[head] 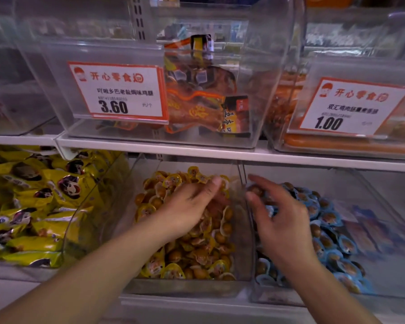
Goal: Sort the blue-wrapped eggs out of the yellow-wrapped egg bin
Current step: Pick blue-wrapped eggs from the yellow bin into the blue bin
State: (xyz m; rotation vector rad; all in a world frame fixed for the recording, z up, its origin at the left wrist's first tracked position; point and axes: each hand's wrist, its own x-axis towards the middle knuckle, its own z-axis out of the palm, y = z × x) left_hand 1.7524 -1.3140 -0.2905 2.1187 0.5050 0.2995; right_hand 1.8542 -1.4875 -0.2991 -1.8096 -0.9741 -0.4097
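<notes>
Search step: left hand [192, 204] lies flat, fingers straight, on the yellow-wrapped eggs [197, 249] in the middle bin [243, 230]. Right hand [276, 220] hovers spread and empty above the blue-wrapped eggs [332, 235] next door. No blue stray visible among the yellow; next, rake deeper.

The yellow-wrapped egg bin [240, 230] is a clear plastic bin in the middle of the lower shelf, heaped from its front wall to its back with small brown eggs in yellow wrappers [197, 253] lying at all angles. Just beside it on the right, across a shared clear wall, the blue-wrapped eggs [330, 235] lie piled loosely in their own clear bin [313, 293].
</notes>
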